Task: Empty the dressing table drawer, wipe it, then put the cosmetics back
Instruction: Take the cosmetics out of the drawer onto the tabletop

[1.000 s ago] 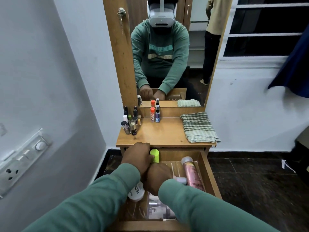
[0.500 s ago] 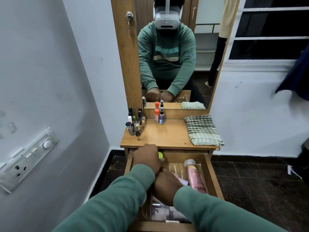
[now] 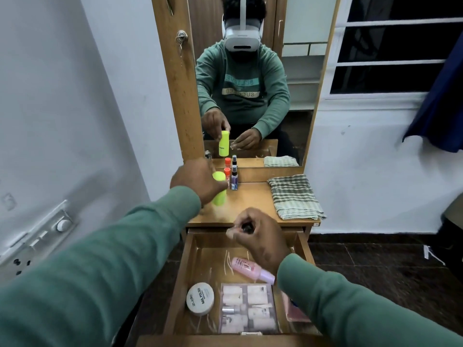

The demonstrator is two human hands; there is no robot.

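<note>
Four items remain in the open drawer (image 3: 215, 240): one pink bottle (image 3: 250, 269), one round nail-polish tub (image 3: 200, 298), one clear case of small bottles (image 3: 248, 309), and one flat reddish item (image 3: 295, 312) half hidden by a sleeve.

Two items in hand: left grip (image 3: 198, 181) curled round one yellow bottle (image 3: 219, 198), held over the bench (image 3: 250, 204); right grip (image 3: 260, 236) pinching one small dark-capped item (image 3: 247, 227), kind unclear, above the drawer's back edge.

On the bench: one orange-capped bottle (image 3: 227, 174), one purple spray bottle (image 3: 234, 180), one folded checked cloth (image 3: 295, 196).

Judged status: emptying part done; wiping and restocking outstanding.
</note>
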